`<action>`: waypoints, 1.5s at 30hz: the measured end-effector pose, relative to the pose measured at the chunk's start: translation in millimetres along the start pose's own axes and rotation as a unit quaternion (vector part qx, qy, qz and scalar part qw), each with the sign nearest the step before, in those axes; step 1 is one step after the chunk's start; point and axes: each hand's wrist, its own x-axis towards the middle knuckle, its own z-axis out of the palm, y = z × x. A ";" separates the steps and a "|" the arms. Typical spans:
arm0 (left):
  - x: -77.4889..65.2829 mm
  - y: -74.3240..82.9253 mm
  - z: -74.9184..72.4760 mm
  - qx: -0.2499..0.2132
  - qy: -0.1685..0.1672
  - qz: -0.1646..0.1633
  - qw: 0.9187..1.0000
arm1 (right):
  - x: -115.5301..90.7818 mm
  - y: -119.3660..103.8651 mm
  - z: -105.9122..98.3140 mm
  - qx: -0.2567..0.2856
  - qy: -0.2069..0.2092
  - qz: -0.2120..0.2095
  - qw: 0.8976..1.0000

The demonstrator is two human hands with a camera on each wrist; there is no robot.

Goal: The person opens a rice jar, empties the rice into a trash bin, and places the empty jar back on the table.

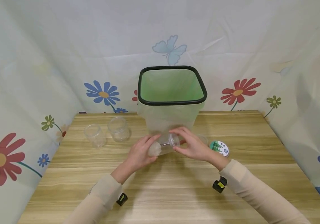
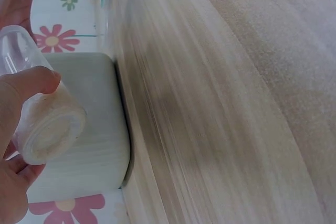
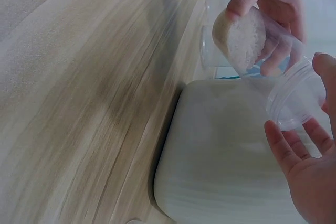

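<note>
My left hand (image 1: 141,152) and right hand (image 1: 192,144) grip a clear cylindrical jar (image 3: 247,45) near a pale-green bin (image 1: 174,113). Only the head view shows the bin's black rim (image 1: 174,103).

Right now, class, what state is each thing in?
Clear jar: tilted, white grains near its base; whether lidded, unclear.
Left hand: grips the jar's base end.
Right hand: holds its rim end.
Bin: upright, open-topped.
Two left-side cups: upright.
Printed disc: flat, printed face up.
Clear thing beyond right hand: partly hidden, cannot tell.
</note>
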 end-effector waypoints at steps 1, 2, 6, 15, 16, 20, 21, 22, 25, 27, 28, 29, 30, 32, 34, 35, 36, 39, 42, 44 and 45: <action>0.0 0.3 0.0 0.000 -0.002 -0.003 1.000 | -0.2 0.4 0.1 -0.005 -0.001 -0.004 1.000; -0.1 0.5 0.0 0.001 -0.003 -0.004 1.000 | -0.4 0.8 0.3 -0.011 -0.002 -0.008 1.000; 0.0 0.6 0.5 0.001 -0.007 -0.011 1.000 | -0.7 1.3 0.6 -0.017 -0.006 -0.025 1.000; 1.3 0.6 0.0 0.001 -0.008 -0.016 1.000 | -0.4 0.7 -0.9 -0.023 -0.013 -0.052 0.998; 1.5 0.6 0.1 0.002 -0.008 -0.017 1.000 | -0.2 1.3 -0.8 -0.025 -0.012 -0.057 0.998; 1.6 0.2 0.9 0.004 -0.002 -0.012 1.000 | -0.4 1.7 -1.2 -0.031 -0.012 -0.064 0.997; 1.6 0.0 1.1 0.005 0.000 -0.011 1.000 | -0.6 1.9 -1.2 -0.032 -0.013 -0.064 0.997; 1.6 -0.2 1.4 0.005 0.001 -0.011 1.000 | -0.7 2.1 -1.2 -0.032 -0.014 -0.064 0.997; 1.5 -0.4 1.8 0.005 0.003 -0.010 1.000 | -1.5 2.3 -1.2 -0.030 -0.017 -0.060 0.998; 1.3 -0.3 2.1 0.003 0.004 -0.008 1.000 | -2.3 2.8 -1.2 -0.030 -0.019 -0.060 0.998; 1.2 -0.2 2.2 0.003 0.005 -0.007 1.000 | -2.5 2.9 -1.2 -0.031 -0.019 -0.061 0.997; 1.2 -0.1 2.3 0.003 0.006 -0.006 1.000 | -2.8 3.1 -1.3 -0.032 -0.018 -0.063 0.997; 1.2 0.1 2.4 0.003 0.006 -0.005 1.000 | -3.0 3.1 -1.4 -0.034 -0.017 -0.065 0.997; 1.5 0.2 2.6 0.005 0.008 -0.003 1.000 | -3.4 3.2 -1.8 -0.037 -0.013 -0.070 0.997; 2.2 0.5 2.5 0.006 0.012 -0.001 1.000 | -3.4 2.9 -2.0 -0.040 -0.006 -0.073 0.997; 2.6 0.5 2.6 0.008 0.014 -0.001 1.000 | -3.5 2.6 -2.0 -0.043 -0.002 -0.072 0.996; 2.9 0.6 2.5 0.009 0.016 0.000 1.000 | -3.5 2.0 -2.0 -0.047 0.002 -0.069 0.997; 3.7 0.5 2.4 0.010 0.022 0.003 1.000 | -3.3 0.2 -1.7 -0.057 0.015 -0.050 0.997; 3.9 0.5 2.7 0.012 0.026 0.004 1.000 | -2.8 -1.6 -1.3 -0.056 0.027 -0.013 0.998; 4.0 0.7 2.8 0.013 0.027 0.005 1.000 | -2.6 -2.4 -1.0 -0.049 0.034 0.016 0.998; 3.9 1.0 2.9 0.014 0.026 0.005 1.000 | -2.4 -2.9 -0.9 -0.044 0.034 0.029 0.998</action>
